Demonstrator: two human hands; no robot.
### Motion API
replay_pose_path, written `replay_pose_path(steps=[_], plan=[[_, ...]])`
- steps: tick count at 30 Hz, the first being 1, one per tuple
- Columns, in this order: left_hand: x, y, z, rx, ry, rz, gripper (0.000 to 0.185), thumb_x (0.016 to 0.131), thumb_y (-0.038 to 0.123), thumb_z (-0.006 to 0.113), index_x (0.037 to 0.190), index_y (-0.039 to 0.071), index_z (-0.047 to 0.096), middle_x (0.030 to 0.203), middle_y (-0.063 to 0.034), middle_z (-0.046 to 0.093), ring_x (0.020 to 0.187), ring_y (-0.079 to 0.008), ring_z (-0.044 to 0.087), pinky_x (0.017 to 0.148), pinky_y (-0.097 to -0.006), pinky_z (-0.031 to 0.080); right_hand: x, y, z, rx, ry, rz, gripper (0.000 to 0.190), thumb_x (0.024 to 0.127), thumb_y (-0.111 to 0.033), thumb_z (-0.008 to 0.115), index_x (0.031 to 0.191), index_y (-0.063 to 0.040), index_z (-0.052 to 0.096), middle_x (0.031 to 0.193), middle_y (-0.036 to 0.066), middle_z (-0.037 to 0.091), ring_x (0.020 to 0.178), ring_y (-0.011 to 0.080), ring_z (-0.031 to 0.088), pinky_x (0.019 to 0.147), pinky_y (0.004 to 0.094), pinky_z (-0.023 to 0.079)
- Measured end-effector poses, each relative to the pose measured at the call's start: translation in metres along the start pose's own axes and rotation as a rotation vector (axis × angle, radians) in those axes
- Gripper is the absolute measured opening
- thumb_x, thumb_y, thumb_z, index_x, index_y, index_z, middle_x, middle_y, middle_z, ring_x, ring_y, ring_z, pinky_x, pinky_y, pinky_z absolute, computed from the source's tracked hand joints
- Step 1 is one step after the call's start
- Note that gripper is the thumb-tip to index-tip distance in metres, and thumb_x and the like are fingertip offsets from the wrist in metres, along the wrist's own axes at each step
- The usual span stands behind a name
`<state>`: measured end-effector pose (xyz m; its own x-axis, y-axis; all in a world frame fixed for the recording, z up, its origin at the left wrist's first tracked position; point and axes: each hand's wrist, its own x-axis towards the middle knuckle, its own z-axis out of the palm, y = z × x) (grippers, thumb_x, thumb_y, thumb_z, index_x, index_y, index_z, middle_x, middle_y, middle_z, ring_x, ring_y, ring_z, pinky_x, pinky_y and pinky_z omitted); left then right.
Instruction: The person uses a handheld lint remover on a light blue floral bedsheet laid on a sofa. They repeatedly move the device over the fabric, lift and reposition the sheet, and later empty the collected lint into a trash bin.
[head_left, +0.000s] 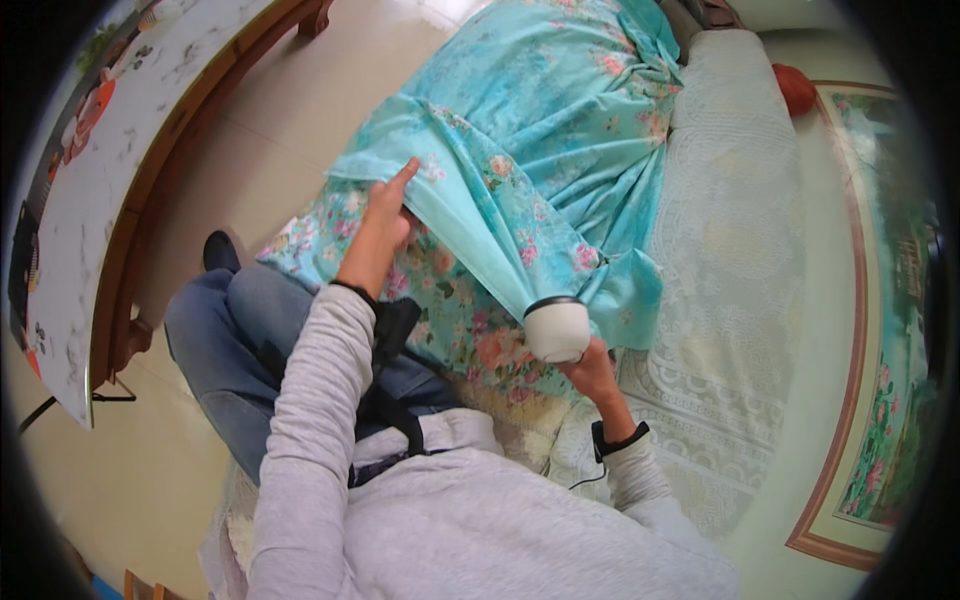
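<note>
My left hand (390, 202) is at the folded edge of a turquoise floral fabric (510, 180), one finger stretched over its paler side and the other fingers curled at the edge. My right hand (592, 371) holds a rounded white handheld appliance (556, 330) with a black rim. The appliance is over the lower right of the fabric, by the end of the folded strip; its rim side faces away from me. Whether it touches the cloth cannot be seen. The fabric drapes in creases over the seat and hangs past its front edge.
A sofa back with a pale lace cover (727, 195) runs along the right, below a framed picture (847, 337) on the wall. To the left stands a marble-patterned table (150, 97) with a wooden frame. A red round object (793, 88) sits behind the sofa back.
</note>
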<state>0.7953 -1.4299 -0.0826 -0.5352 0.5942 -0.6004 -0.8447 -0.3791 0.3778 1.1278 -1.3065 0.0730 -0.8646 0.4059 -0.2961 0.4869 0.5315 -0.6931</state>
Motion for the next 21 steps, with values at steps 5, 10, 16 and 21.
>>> replay_pose_path(steps=[5, 10, 16, 21], plan=[[-0.072, 0.072, -0.043, 0.194, 0.089, 0.501, 0.035, 0.082, 0.009, 0.073, 0.113, 0.0, 0.061, 0.107, -0.009, 0.067, 0.092, -0.0206, 0.065, 0.083, -0.0351, 0.053, -0.034, -0.025, 0.048, 0.159, -0.206, -0.058, 0.034, 0.07, 0.004, 0.073, 0.103, -0.004, 0.067, 0.093, 0.011, 0.071, 0.086, 0.0208, 0.068, 0.075, 0.0321, 0.052], [-0.22, 0.13, -0.152, 0.276, 0.336, 0.644, 0.033, 0.084, 0.003, 0.07, 0.116, -0.001, 0.061, 0.111, -0.0077, 0.066, 0.098, -0.0182, 0.063, 0.087, -0.0332, 0.051, -0.029, -0.047, 0.091, 0.194, -0.613, -0.07, 0.041, 0.069, -0.001, 0.075, 0.108, -0.006, 0.066, 0.109, 0.012, 0.065, 0.097, 0.0284, 0.065, 0.082, 0.0346, 0.051], [-0.275, 0.123, -0.234, 0.395, 0.546, 0.649, 0.033, 0.087, 0.008, 0.068, 0.118, 0.0, 0.058, 0.112, -0.0065, 0.064, 0.098, -0.0174, 0.062, 0.085, -0.0349, 0.052, 0.0, -0.068, 0.101, 0.028, -0.88, -0.229, 0.046, 0.068, -0.008, 0.077, 0.112, -0.006, 0.063, 0.118, 0.013, 0.06, 0.105, 0.0315, 0.06, 0.087, 0.0375, 0.049], [-0.303, 0.088, -0.228, 0.269, 0.515, 0.533, 0.04, 0.091, 0.017, 0.065, 0.124, -0.001, 0.051, 0.114, -0.0097, 0.062, 0.099, -0.0205, 0.063, 0.087, -0.0369, 0.054, 0.005, -0.086, 0.098, -0.078, -0.723, -0.151, 0.037, 0.074, -0.017, 0.077, 0.106, -0.005, 0.064, 0.094, 0.008, 0.067, 0.078, 0.0253, 0.063, 0.073, 0.0335, 0.051]])
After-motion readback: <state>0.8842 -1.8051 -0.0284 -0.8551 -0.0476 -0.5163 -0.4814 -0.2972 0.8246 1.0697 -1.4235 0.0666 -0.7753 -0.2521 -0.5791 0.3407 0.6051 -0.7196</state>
